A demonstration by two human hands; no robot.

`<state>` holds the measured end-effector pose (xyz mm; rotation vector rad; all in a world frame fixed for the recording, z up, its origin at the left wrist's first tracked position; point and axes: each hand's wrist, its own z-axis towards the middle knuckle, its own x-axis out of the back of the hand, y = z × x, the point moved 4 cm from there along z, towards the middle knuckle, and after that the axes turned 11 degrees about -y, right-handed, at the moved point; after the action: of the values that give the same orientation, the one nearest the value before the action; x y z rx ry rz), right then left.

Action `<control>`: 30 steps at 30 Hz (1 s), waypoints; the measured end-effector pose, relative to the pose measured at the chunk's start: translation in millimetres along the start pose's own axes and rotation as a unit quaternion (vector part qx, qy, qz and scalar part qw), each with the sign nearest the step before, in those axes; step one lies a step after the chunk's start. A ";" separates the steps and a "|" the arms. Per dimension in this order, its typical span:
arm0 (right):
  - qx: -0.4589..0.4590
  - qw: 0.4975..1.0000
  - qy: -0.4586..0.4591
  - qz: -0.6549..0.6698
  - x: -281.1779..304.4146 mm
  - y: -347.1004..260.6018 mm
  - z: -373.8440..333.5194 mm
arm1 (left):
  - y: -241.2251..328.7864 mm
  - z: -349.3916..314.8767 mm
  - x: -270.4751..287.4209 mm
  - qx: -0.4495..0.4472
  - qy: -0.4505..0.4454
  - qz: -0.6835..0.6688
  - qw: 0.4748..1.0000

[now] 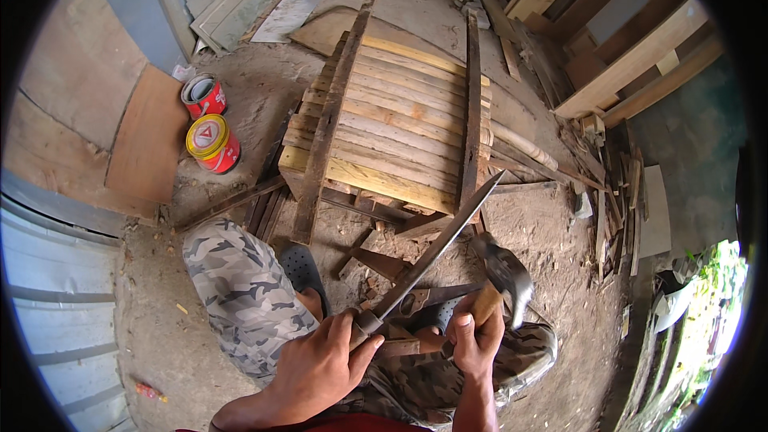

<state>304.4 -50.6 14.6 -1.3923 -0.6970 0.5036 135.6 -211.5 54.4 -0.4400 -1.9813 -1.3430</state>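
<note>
My left hand [320,362] is closed around the dark handle of a machete [440,246]. Its long blade slants up and to the right, ending near the right front corner of a slatted wooden panel [400,116]. In my right hand [478,342], the fingers wrap the wooden handle of a claw hammer [510,272], its dark metal head upward, just right of the blade. Two long dark boards [340,112] lie across the slats, one at either side. Below the blade, partly hidden, lies what looks like a handsaw [448,294].
Two red paint cans [216,148] stand on the left by leaning plywood [148,136]. Scrap wood [600,192] is piled along the right wall. Wood offcuts [368,252] lie before the panel, near my sandalled foot [302,268] and camouflage-trousered knees [240,292].
</note>
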 end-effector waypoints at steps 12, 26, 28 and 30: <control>0.094 0.985 -0.056 -0.135 21.2 -34.7 -9.2 | -7.0 -0.2 -6.2 -0.023 0.062 0.032 0.997; 0.088 0.953 -0.127 -0.259 16.0 -48.8 11.6 | -10.6 4.1 -4.4 -0.018 0.051 -0.003 0.999; 0.026 0.937 -0.180 -0.299 9.8 -54.1 19.6 | -12.0 3.8 -4.4 -0.008 0.045 0.005 0.999; 0.007 0.932 -0.180 -0.315 9.0 -56.9 21.2 | -10.4 2.7 -0.6 0.016 0.024 0.003 1.000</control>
<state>291.3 -36.6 72.9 -0.9878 -1.3751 0.2436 128.6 -213.2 46.3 -0.3939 -1.9572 -1.3056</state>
